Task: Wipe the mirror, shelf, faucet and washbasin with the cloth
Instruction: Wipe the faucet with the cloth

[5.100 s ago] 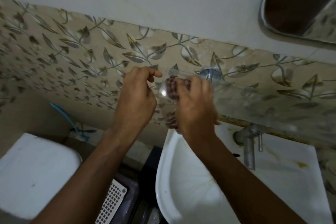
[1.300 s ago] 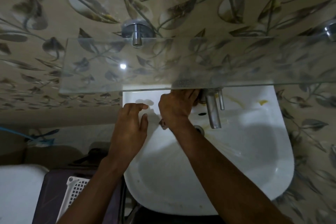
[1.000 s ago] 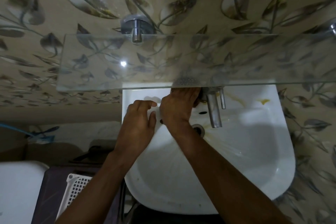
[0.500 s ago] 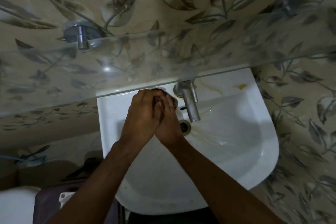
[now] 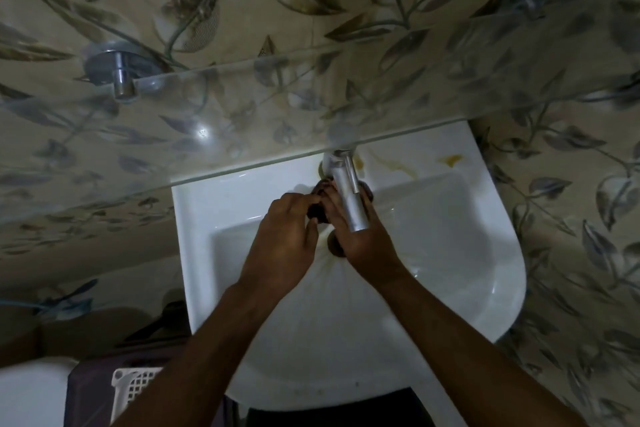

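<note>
A white washbasin (image 5: 450, 288) fills the middle of the head view, with yellow stains on its back rim. The chrome faucet (image 5: 349, 198) juts out over the bowl from under the glass shelf (image 5: 207, 128). A dark cloth (image 5: 320, 208) is bunched just left of the spout, with a bit showing right of it. My left hand (image 5: 287, 239) pinches the cloth with its fingertips. My right hand (image 5: 367, 246) sits under the spout, fingers curled on the cloth. The mirror is out of view.
Chrome brackets (image 5: 117, 73) fix the shelf to the leaf-patterned tile wall (image 5: 571, 218). A white plastic basket (image 5: 135, 388) on a dark surface and a white toilet tank (image 5: 31, 392) lie at lower left.
Both hands have shifted right from the basin's back-left rim to the faucet, the right one passing under the spout with the cloth. The camera moved closer.
</note>
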